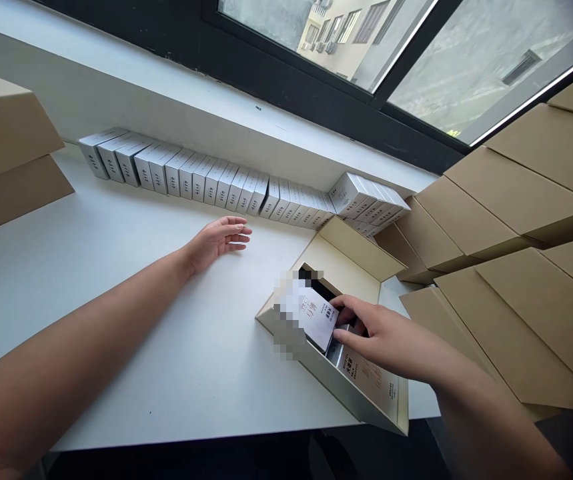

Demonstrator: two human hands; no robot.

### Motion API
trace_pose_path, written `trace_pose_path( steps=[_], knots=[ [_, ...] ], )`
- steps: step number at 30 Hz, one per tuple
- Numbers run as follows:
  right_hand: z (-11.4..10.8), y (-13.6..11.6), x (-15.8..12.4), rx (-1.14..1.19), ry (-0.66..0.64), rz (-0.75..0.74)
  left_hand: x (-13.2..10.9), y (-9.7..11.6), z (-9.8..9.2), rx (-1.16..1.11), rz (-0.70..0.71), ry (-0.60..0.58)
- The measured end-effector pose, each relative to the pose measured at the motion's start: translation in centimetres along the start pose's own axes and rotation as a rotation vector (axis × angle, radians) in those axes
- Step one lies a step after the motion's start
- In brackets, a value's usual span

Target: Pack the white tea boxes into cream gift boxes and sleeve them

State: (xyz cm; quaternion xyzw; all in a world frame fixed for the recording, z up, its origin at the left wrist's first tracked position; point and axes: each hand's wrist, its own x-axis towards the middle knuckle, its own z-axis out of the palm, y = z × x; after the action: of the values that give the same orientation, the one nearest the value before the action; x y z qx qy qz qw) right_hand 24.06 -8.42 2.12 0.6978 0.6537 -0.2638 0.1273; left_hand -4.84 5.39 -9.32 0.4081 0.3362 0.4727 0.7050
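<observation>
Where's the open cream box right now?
In the head view, the open cream box sits right of centre at the near edge of the white table, the right hand over it and brown boxes to its right.

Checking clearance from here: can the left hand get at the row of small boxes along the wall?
Probably yes: the left hand looks empty, fingers extended, near the row of small boxes, and only white tabletop shows between them.
</observation>
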Motion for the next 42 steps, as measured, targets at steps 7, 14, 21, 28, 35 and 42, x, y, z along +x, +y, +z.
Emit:
trace_pose_path(
  steps=[7, 14, 21, 28, 35, 42],
  knots=[
    [0.1, -0.2, -0.2, -0.036, -0.034, -0.018, 0.1, 0.2, -0.1, -0.019, -0.006, -0.005],
    [0.8, -0.4, 0.0, 0.075, -0.023, -0.108, 0.0, 0.1, -0.1, -0.037, -0.010, 0.007],
    [0.6, 0.8, -0.6, 0.013, -0.100, -0.119, 0.0, 0.1, -0.1, -0.040, -0.007, 0.012],
    [1.5, -1.0, 0.2, -0.013, 0.055, -0.099, 0.0, 0.1, 0.0, -0.017, -0.018, 0.036],
    [1.9, -0.3, 0.1, 0.038, 0.070, -0.109, 0.0, 0.2, 0.1, -0.012, -0.016, 0.036],
    [-1.7, 3.1, -0.4, 0.424, 0.319, -0.153, 0.0, 0.2, 0.1, -0.007, -0.018, 0.035]
  ],
)
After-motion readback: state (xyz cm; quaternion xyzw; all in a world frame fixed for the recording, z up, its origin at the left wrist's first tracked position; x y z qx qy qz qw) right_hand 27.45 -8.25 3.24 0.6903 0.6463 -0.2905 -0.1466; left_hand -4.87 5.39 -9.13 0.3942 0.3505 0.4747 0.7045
